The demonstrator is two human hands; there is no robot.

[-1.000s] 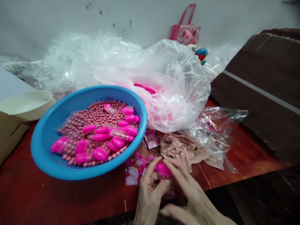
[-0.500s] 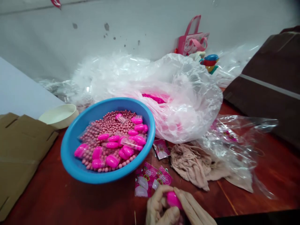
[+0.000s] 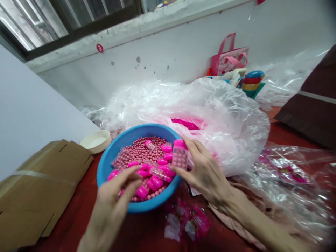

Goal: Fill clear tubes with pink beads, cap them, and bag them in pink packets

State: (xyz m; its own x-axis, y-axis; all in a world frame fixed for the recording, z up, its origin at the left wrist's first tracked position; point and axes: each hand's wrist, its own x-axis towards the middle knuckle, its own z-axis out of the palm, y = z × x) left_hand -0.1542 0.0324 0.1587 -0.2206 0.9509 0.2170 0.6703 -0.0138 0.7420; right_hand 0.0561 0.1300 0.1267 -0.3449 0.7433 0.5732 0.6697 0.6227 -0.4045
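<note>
My right hand [image 3: 206, 171] grips a small clear bottle [image 3: 180, 158] by its sides, over the right rim of a blue basin [image 3: 151, 207]. Pink beads fill the bottle, and a bright pink cap closes it at the top. Over the basin's near left side is my left hand [image 3: 111, 196], slightly blurred, its fingers bent and apart with nothing visible between them. Inside the basin lies a heap of dusty-pink beads [image 3: 136, 149], with several pink-capped bottles [image 3: 155, 182] scattered on it.
Printed pink packets [image 3: 198, 222] lie in front of the basin. Behind it spreads a large plastic bag [image 3: 231, 122]. Folded cardboard [image 3: 49, 185] and a cream bowl [image 3: 96, 141] stand left; a dark carton [image 3: 312, 101] is at right. A cloth lies under my right forearm.
Both hands, earlier together around a pink-capped piece at the front edge, have parted. My right hand has brought the bottle up to the basin; my left has moved left over it. The view has shifted.
</note>
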